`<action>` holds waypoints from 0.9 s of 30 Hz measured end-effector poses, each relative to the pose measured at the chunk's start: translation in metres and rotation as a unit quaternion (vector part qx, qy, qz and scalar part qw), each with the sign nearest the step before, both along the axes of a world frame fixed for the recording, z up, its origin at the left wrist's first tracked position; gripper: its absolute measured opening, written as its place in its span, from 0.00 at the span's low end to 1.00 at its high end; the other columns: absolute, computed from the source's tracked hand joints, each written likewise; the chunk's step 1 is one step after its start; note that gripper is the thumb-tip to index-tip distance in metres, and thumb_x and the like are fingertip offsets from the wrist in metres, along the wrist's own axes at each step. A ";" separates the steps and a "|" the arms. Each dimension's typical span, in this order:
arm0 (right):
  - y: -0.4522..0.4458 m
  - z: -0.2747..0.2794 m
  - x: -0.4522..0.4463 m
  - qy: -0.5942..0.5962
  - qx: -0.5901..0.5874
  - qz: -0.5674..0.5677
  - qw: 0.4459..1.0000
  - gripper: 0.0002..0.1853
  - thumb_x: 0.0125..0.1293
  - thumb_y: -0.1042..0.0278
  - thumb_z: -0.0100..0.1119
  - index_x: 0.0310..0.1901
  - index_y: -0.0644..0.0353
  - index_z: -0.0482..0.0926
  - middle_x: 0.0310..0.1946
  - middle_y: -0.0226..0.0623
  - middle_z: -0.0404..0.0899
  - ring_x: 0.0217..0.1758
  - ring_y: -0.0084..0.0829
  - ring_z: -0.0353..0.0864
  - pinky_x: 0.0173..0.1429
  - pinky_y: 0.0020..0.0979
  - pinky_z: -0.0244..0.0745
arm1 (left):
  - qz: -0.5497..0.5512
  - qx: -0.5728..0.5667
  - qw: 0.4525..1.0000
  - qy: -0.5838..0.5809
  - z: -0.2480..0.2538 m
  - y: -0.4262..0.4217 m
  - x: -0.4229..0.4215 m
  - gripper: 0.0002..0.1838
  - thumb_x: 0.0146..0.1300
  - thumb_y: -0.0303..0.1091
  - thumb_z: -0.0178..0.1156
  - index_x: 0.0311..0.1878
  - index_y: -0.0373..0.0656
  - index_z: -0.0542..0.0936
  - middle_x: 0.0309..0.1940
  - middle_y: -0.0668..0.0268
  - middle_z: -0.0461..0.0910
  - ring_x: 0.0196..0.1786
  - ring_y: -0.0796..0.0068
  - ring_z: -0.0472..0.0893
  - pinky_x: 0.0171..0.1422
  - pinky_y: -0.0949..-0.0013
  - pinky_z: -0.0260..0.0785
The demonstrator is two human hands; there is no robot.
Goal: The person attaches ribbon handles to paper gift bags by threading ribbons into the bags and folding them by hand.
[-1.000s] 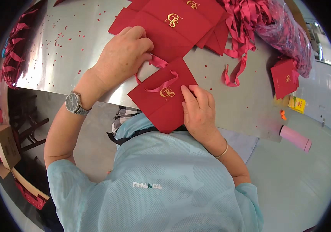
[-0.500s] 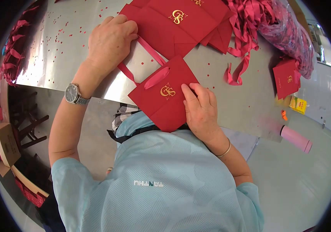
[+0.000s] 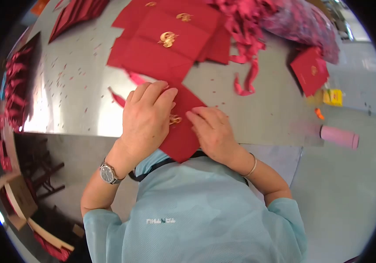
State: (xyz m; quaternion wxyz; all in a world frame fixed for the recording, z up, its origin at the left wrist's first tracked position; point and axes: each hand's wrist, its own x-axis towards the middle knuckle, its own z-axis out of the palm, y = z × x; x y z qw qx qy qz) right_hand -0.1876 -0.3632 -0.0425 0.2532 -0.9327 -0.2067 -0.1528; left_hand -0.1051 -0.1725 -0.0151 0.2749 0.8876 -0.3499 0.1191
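A small red gift bag with a gold emblem lies tilted at the table's front edge, its lower corner against my shirt. My left hand, watch on the wrist, covers the bag's upper left part with fingers bent and pressed together on it; the fingertips are partly hidden. Pink ribbon sticks out to the left from under this hand. My right hand grips the bag's right side, thumb and fingers close together at its edge.
Flat red bags lie just beyond. Pink ribbons hang beside a plastic-wrapped bundle. A finished-looking bag, a yellow packet and a pink bottle are at the right. Red scraps dot the metal table.
My left hand has let go of the stretched ribbon loop and come down right onto the bag. The bag's emblem is now mostly covered. My right hand still holds the right side.
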 end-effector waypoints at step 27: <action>-0.066 0.037 0.031 -0.016 0.227 -0.203 0.952 0.09 0.67 0.76 0.58 0.48 0.63 0.77 0.31 0.42 0.80 0.31 0.36 0.81 0.35 0.33 0.75 | -0.067 0.050 0.991 -0.109 0.026 0.043 -0.027 0.10 0.44 0.23 0.63 0.33 0.42 0.83 0.38 0.64 0.80 0.48 0.59 0.80 0.50 0.62 0.72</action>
